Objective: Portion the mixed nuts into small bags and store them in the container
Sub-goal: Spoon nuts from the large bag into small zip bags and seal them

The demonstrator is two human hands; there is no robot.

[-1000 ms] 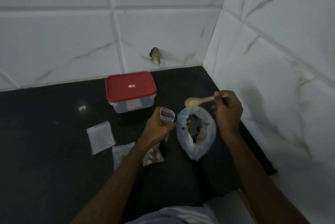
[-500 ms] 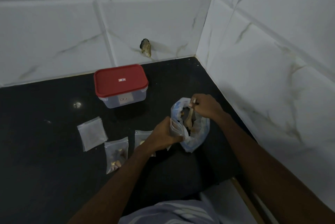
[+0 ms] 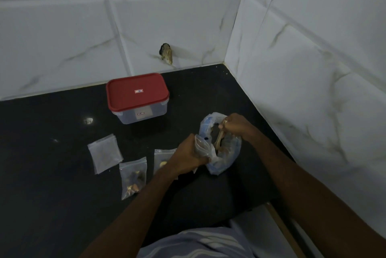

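Grips a small clear bag [image 3: 201, 147] in the left hand [image 3: 188, 157], with fingers curled round it, touching the left rim of the open nut bag [image 3: 217, 169]. Clamps a wooden spoon [image 3: 219, 140] in the right hand [image 3: 236, 125], with its bowl dipped inside the nut bag. Left of the nut bag, on the dark surface [image 3: 52, 195]: a half-hidden bag [image 3: 163, 155], a nut-filled bag [image 3: 133, 176], a flat bag [image 3: 104, 153]. Behind and left of the nut bag: the red-lidded container [image 3: 136, 92], lid on.

A sticker [image 3: 138, 91] on the red lid [image 3: 125, 100] and another on the container [image 3: 155, 111] are too small to read.
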